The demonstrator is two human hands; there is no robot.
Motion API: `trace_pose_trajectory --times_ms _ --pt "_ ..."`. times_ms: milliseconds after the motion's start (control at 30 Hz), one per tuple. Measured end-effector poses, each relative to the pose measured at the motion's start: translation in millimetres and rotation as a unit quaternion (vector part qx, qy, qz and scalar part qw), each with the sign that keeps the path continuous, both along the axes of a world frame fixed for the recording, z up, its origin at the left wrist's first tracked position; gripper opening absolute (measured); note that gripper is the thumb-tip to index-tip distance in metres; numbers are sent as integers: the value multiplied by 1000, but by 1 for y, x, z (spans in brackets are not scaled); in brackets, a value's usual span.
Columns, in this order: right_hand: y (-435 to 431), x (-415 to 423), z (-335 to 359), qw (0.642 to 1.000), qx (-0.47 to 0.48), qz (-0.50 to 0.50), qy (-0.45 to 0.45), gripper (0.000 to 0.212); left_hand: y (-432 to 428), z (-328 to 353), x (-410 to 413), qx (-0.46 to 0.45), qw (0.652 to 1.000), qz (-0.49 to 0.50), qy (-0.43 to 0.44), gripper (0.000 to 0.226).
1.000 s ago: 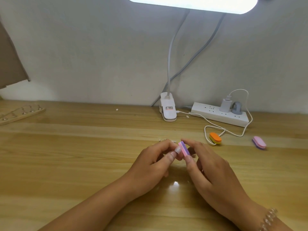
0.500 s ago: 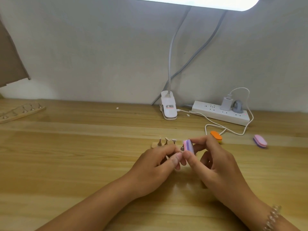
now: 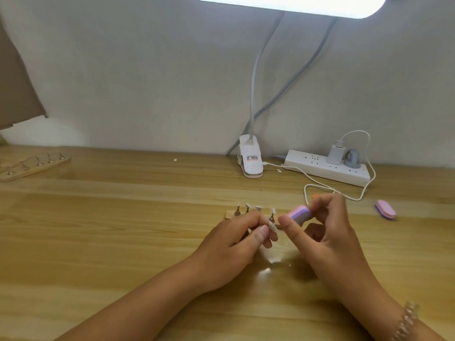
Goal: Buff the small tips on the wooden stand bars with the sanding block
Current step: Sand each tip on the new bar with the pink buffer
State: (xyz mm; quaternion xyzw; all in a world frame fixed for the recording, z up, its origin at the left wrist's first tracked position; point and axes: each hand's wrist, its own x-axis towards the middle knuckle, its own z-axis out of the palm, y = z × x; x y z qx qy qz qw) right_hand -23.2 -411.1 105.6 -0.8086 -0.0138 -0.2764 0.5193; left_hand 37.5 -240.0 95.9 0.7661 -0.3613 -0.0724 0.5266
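Pale wall rises behind a wooden counter [image 3: 123, 242] lit from overhead. Near the middle of the counter lies a wooden stand bar [image 3: 231, 214] with small tips [image 3: 247, 206] upright on its pegs. Just in front of it, the left hand [image 3: 234, 247] pinches one small clear tip [image 3: 272, 227] between thumb and forefinger. The right hand [image 3: 332, 239] grips a pink and purple sanding block [image 3: 300, 214] between thumb and fingers, held off the counter just beside the pinched tip and not touching it. A second stand bar [image 3: 32, 167] lies by the back left corner. A spare pink block [image 3: 385, 209] lies toward the right edge, and a white power strip [image 3: 320, 171] and a lamp clamp [image 3: 251, 159] stand along the back edge.
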Motion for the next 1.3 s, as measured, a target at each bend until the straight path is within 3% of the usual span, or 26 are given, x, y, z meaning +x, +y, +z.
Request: trace_pose_trajectory --times_ms 200,600,833,967,1100,1300 --pt "1 0 -6 995 -102 9 2 39 1 -2 0 31 999 -17 -32 16" --pt "4 -7 -3 984 -171 57 15 13 2 0 1 -13 999 35 -10 25" --pt "6 -8 1 974 -218 56 -21 26 1 2 -1 2 999 33 -22 21" --pt "1 -3 0 989 -147 19 2 28 0 3 -2 37 998 20 -43 17" --pt "6 -8 1 979 -203 24 -16 32 1 1 -1 20 1000 10 -19 20" --pt "1 -3 2 992 -126 6 4 37 1 -1 2 15 1000 8 -7 18"
